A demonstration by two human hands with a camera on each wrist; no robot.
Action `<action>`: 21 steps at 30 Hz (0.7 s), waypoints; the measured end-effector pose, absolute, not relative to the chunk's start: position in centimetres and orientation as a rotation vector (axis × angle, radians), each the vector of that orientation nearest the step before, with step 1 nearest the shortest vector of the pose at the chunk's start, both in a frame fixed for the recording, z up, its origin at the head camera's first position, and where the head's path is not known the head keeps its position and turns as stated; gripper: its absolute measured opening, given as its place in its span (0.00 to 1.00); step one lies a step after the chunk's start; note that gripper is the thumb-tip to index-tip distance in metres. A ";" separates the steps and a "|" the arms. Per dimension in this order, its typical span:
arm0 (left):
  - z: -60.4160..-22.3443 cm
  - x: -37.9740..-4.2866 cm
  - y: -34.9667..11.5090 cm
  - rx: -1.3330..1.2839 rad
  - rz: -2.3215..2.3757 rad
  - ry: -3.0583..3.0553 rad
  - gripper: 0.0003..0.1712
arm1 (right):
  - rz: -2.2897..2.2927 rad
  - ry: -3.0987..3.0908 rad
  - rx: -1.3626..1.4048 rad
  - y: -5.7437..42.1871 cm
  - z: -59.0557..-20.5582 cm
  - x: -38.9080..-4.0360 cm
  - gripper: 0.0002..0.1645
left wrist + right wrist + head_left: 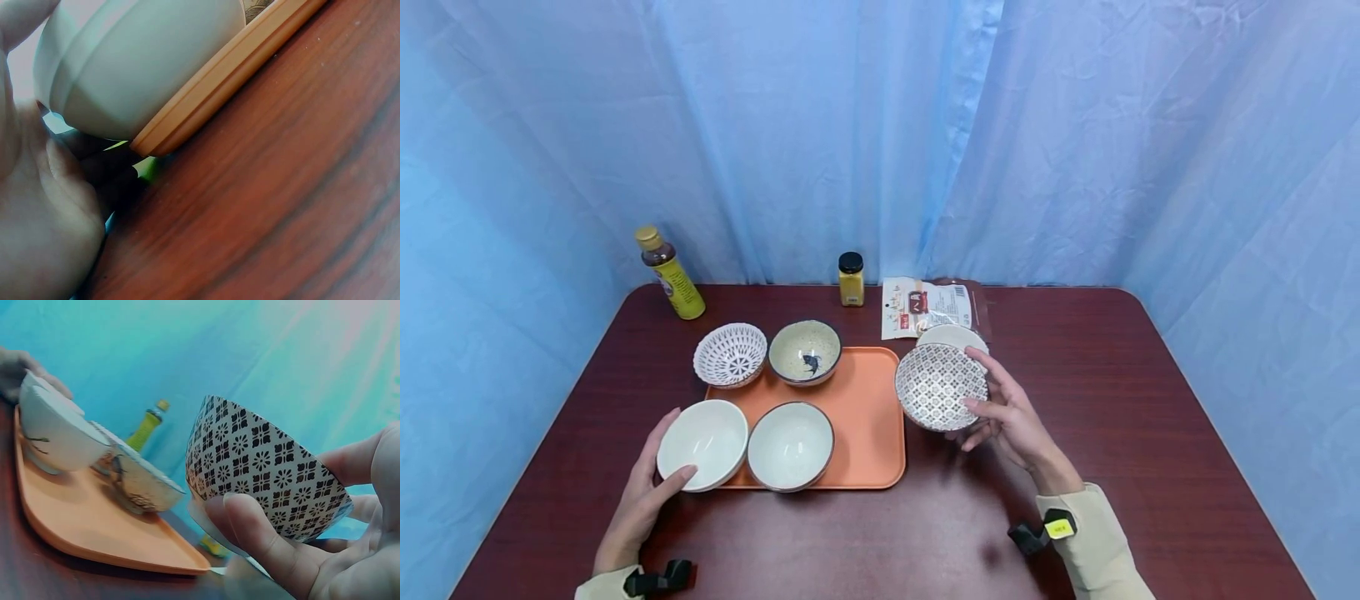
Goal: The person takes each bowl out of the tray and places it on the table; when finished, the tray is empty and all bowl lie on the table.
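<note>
My left hand [643, 492] grips a plain white bowl [703, 442] by its outer side, thumb at the rim. In the left wrist view this white bowl [144, 69] is right over the rim of the orange tray [219, 81]; whether it rests there I cannot tell. With thumb and fingers my right hand [1011, 417] holds a bowl with a dark flower pattern [262, 475], raised and tilted, just right of the tray [868, 417]. Another white bowl [953, 335] stands partly hidden behind it.
On the tray are a dark-rimmed white bowl [790, 446] and a fish-painted bowl [805, 352]. A dash-patterned bowl [730, 356] overlaps its back left corner. Farther back stand a yellow-labelled bottle [673, 279], a black-lidded jar [851, 281] and a food packet [921, 307].
</note>
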State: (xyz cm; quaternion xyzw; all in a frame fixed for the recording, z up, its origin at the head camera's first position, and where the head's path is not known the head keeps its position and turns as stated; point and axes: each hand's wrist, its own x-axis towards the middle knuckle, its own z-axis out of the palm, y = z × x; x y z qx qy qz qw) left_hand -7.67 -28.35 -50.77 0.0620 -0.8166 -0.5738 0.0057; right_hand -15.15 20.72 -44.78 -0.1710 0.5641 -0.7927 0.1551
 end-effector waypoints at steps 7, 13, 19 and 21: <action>-50.8 -7.7 -28.3 0.190 -1.793 -2.553 0.47 | -2.370 1.598 -0.449 22.7 -44.1 -15.4 0.39; -50.8 -7.7 -28.3 0.185 -1.787 -2.559 0.48 | -2.471 1.601 -0.402 24.4 -43.8 -15.7 0.38; -50.8 -7.6 -28.4 0.158 -1.787 -2.551 0.47 | -2.562 1.612 -0.368 25.9 -43.6 -15.9 0.35; -50.8 -7.6 -28.4 0.157 -1.789 -2.548 0.47 | -2.582 1.621 -0.353 26.3 -43.6 -16.0 0.35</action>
